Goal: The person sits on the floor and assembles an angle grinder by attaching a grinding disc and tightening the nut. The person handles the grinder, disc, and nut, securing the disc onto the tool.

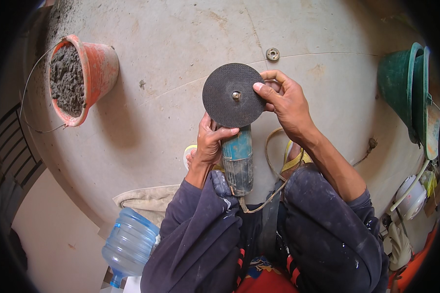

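Observation:
A black cutting disc [220, 100] sits on the spindle of an angle grinder [238, 158] with a worn teal and dark body. The spindle's metal end [236, 95] pokes through the disc's centre hole, with no nut on it. My left hand [210, 141] is wrapped round the grinder's head below the disc; part of the grip is hidden. My right hand [286, 100] pinches the disc's right edge, thumb on top and fingers beneath. On the floor past the disc lies a round metal flange nut [273, 54]. The grinder's cord [264, 205] loops between my knees.
An orange bucket [100, 63] of wet grey mortar stands at the far left. Green buckets [398, 83] are nested at the right. A blue water jug [130, 241] lies near left beside a beige cloth [149, 200]. Tools and a white round container [411, 195] crowd the right side.

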Tool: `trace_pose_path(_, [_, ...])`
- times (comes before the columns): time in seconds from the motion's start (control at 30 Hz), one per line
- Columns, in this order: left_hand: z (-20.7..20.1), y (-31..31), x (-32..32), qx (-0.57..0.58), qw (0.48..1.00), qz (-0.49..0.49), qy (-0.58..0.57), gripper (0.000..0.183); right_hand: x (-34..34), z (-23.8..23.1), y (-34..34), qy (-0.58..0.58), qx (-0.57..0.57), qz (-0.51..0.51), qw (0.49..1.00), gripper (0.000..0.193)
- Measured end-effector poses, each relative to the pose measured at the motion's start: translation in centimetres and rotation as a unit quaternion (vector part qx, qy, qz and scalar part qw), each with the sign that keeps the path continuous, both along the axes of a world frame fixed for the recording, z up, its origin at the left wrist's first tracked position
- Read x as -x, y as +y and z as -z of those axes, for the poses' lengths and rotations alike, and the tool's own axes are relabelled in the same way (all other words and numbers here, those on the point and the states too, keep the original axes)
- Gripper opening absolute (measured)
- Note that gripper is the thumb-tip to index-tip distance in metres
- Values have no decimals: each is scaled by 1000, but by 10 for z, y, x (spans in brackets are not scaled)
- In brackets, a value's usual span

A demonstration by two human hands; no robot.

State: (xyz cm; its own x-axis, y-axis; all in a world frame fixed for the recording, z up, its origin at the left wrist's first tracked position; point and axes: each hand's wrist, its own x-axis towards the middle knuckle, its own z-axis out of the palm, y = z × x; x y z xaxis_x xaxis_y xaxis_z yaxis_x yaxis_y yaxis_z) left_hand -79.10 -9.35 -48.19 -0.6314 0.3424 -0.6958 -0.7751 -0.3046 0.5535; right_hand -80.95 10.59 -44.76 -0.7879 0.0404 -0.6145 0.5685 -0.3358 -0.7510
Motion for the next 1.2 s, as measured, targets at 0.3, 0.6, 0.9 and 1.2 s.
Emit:
trace_pose_path(0.3, [2, -1, -1, -7, 1000, 0, 11, 68, 0, -1, 0, -3, -22, -14, 1000, 26])
trace_pose_path(0.6, [3, -1, -2, -11, 1000, -5, 15, 66, -1, 0, -2, -1, -3, -3, 1000, 27])
trace_pose_path(0.9, [0, 1, -1, -12, 1000, -10, 5, 67, -1, 2, -3, 4, 2, 9, 1000, 29])
trace_pose_path(1.2, [2, 0, -1, -16, 1000, -6, 0, 68, -1, 2, -3, 1, 5, 12, 1000, 27])
